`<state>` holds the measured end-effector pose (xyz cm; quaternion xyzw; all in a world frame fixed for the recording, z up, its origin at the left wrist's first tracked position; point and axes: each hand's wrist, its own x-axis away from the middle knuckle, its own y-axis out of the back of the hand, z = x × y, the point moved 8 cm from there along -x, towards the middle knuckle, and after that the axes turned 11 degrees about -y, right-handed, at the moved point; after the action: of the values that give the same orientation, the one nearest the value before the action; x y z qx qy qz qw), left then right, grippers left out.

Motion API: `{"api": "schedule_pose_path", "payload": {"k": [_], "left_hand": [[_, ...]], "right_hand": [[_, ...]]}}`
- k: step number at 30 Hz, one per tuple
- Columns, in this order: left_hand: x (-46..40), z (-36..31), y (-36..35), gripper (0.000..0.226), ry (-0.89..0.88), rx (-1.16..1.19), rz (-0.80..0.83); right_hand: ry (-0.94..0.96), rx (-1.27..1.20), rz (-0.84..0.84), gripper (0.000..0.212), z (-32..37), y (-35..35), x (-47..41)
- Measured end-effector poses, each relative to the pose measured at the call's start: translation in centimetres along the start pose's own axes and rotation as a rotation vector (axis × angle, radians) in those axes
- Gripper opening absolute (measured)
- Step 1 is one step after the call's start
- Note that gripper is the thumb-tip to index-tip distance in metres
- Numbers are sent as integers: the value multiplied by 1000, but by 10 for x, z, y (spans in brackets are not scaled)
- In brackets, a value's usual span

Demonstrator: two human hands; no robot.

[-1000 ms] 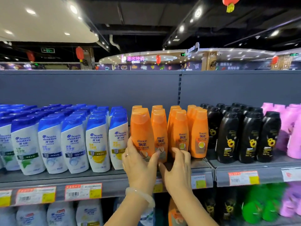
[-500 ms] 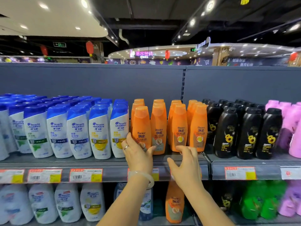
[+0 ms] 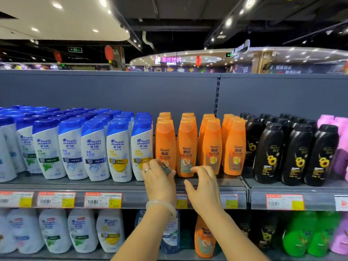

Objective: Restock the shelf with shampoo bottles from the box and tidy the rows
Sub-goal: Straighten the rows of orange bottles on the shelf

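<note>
Orange shampoo bottles stand in four short rows on the grey shelf point(image 3: 216, 182). My left hand point(image 3: 160, 180), with a ring and a pale bangle, grips the base of the front bottle of the leftmost orange row point(image 3: 165, 142), thumb on its right side and fingers on its left. My right hand point(image 3: 204, 187) hovers at the shelf edge with loosely curled fingers; its fingertips reach the base of the second orange front bottle point(image 3: 186, 146) without gripping it. The box is out of sight.
White-and-blue shampoo bottles point(image 3: 94, 147) fill the shelf to the left, black bottles point(image 3: 295, 153) and pink ones point(image 3: 339, 144) to the right. Price tags point(image 3: 102, 199) line the shelf edge. A lower shelf holds more bottles, including an orange one point(image 3: 204, 236).
Both hands have let the front orange bottles settle back upright into their rows. My right hand has come off its bottle and dropped toward the shelf edge; my left stays on the leftmost one.
</note>
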<state>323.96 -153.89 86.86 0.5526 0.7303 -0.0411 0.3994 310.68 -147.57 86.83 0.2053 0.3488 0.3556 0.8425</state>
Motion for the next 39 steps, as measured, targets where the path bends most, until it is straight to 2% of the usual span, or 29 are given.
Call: {"api": "schedule_pose_path", "payload": {"k": [11,13,16,17,19,22,25,27,28,32,34,39], "left_hand": [[-2,3,-10,30,-83,-76,12],[-1,-1,-8,29,-185,-36,-57],[26,-20,3,25,-433,136,-226],[41,-27,2,22,-508,220,-212],[83,-39,-19,17,-622,353,-45],[152,-32,-71,22,-599,394,283],[229,-16,-136,34,-544,176,691],[284,1,-171,44,-405,44,975],[310,9,-182,46,-336,-9,1064],[411,34,-219,46,-156,-197,1254],[468,50,-236,49,-8,-275,1342],[592,95,-261,51,406,-385,1386]], "right_hand": [[-5,4,7,33,-5,-7,2],[7,-24,-12,29,-5,-4,5],[93,-117,-163,23,-4,20,16],[119,-129,-219,24,-6,29,22],[94,-95,-272,22,-32,40,36],[-31,31,-252,21,-99,45,68],[-318,230,-31,27,-196,42,114],[-559,334,150,34,-271,44,156],[-638,372,211,36,-305,48,179],[-819,464,399,36,-415,59,255],[-873,489,519,38,-466,56,291],[-955,522,826,37,-580,24,377]]}}
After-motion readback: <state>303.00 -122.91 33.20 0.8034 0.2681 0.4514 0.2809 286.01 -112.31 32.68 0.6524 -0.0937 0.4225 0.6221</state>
